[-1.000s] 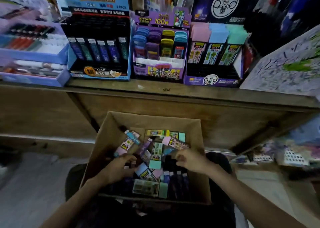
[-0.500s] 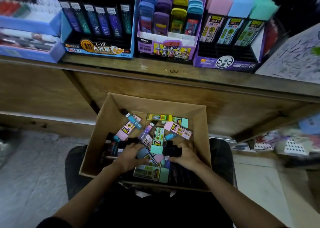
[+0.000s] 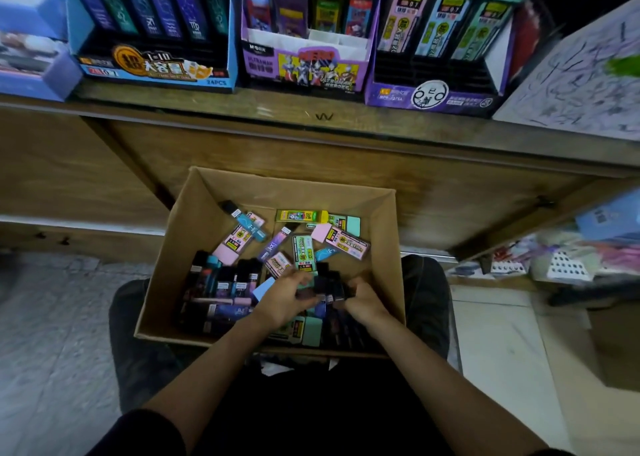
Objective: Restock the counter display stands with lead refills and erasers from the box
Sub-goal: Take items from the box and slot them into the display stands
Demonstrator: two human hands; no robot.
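From the head camera, the person sits with the cardboard box [image 3: 173, 254] on the lap, below the wooden counter [image 3: 346, 136]. Both hands are down in the near right part of the box. The left hand [image 3: 285, 301] and the right hand [image 3: 363, 299] have drawn closer together than half a second ago. Their curled fingers now squeeze a short row of dark refill cases [image 3: 329, 282] from either end. A second ago the hands were apart, sorting through the heap, so the gathering looks finished and the bundle seems ready to lift. Loose pastel packs [image 3: 341, 240] lie scattered at the far side of the box, and other dark cases [image 3: 225, 285] stand along its left. On the counter, the blue stand [image 3: 152, 71] holds dark cases like these and is probably where the bundle goes. The purple stand [image 3: 429, 97] to its right shows empty front slots. This handful has not left the box yet.
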